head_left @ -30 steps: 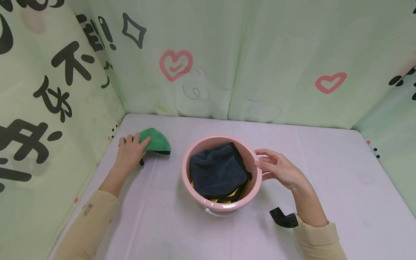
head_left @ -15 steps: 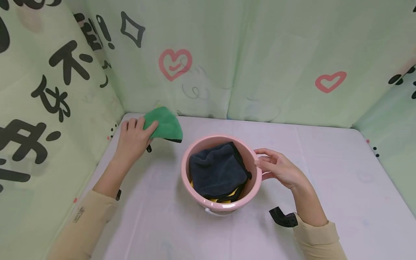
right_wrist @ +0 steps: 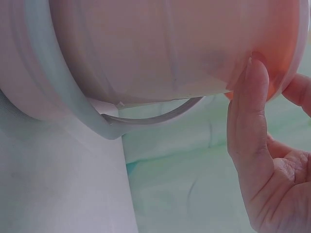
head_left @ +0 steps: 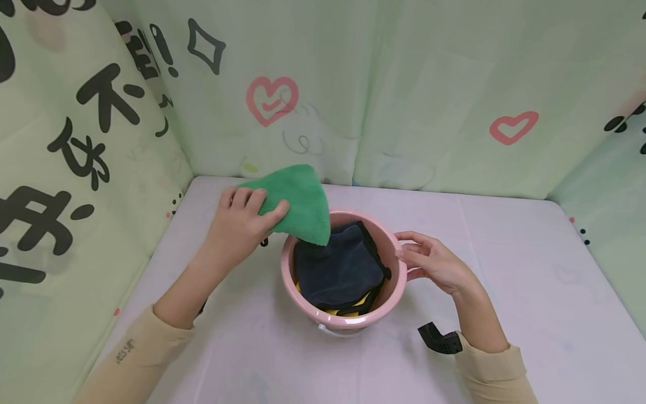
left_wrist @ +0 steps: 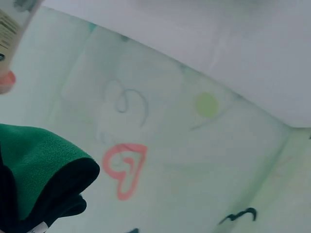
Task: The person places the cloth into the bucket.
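Nearest you, your right hand (head_left: 431,262) rests against the right side of the pink bucket (head_left: 303,297), thumb and fingers lightly curved round its rim; the right wrist view shows a thumb (right_wrist: 249,114) pressed flat to the bucket's outer wall (right_wrist: 160,43), with the pale bail handle (right_wrist: 146,116) hanging below it. The bucket stands on the white worktop (head_left: 504,314) about midway between its left and right edges, nearer the front edge than the back. Inside it lies a dark grey cloth (head_left: 338,266) with black trim, and a strip of yellow cloth (head_left: 348,309) peeps out beneath it at the near wall.

Farther back, your left hand (head_left: 242,224) pinches the green cloth (head_left: 298,205) between thumb and fingers and holds it in the air, clear of the worktop; its lower corner hangs over the bucket's far-left rim, above the grey cloth. The left wrist view shows the green cloth's folded, black-edged corner (left_wrist: 43,179).

Behind everything, pale green printed panels (head_left: 404,84) with pink hearts close off the worktop's back and side edges.
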`<move>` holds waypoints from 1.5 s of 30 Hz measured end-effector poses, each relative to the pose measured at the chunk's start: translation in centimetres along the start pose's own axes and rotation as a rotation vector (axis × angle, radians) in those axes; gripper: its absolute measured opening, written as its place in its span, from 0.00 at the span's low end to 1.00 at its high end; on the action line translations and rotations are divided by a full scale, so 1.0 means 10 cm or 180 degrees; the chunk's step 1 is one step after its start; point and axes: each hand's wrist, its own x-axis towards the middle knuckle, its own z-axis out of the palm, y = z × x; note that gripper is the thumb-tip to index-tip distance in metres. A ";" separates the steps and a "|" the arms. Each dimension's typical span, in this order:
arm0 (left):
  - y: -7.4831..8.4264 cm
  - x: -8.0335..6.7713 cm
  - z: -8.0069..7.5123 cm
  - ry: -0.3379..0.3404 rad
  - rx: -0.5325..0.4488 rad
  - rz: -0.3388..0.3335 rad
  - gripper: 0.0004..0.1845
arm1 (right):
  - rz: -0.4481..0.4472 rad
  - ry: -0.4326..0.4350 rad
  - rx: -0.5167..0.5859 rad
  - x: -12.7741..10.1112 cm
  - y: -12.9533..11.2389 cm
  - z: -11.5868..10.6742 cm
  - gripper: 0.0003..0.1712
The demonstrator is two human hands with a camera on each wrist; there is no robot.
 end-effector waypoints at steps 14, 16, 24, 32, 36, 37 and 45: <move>0.49 0.21 -0.15 -0.0376 -0.0238 0.0734 0.19 | -0.0012 -0.0006 0.0045 -0.01 0.00 0.00 0.26; 0.54 0.22 -0.14 -0.0387 -0.0252 0.0801 0.19 | -0.0025 -0.0020 0.0064 -0.01 0.00 0.00 0.25; 0.68 0.20 -0.04 -0.0470 -0.0353 0.0921 0.19 | -0.0046 -0.0057 0.0155 0.00 -0.01 0.00 0.24; 0.76 0.19 0.08 -0.0609 -0.0562 0.0900 0.12 | -0.0049 -0.0065 0.0151 -0.01 0.00 0.00 0.22; 0.78 0.20 0.11 -0.0813 -0.0553 0.0930 0.08 | -0.0040 -0.0060 0.0119 -0.01 -0.01 0.00 0.23; 0.79 0.20 0.11 -0.0871 -0.0556 0.0944 0.07 | -0.0043 -0.0063 0.0112 -0.01 -0.01 0.00 0.23; 0.85 0.25 0.20 -0.1280 -0.0676 0.1094 0.07 | -0.0056 -0.0089 0.0112 -0.01 0.00 -0.01 0.22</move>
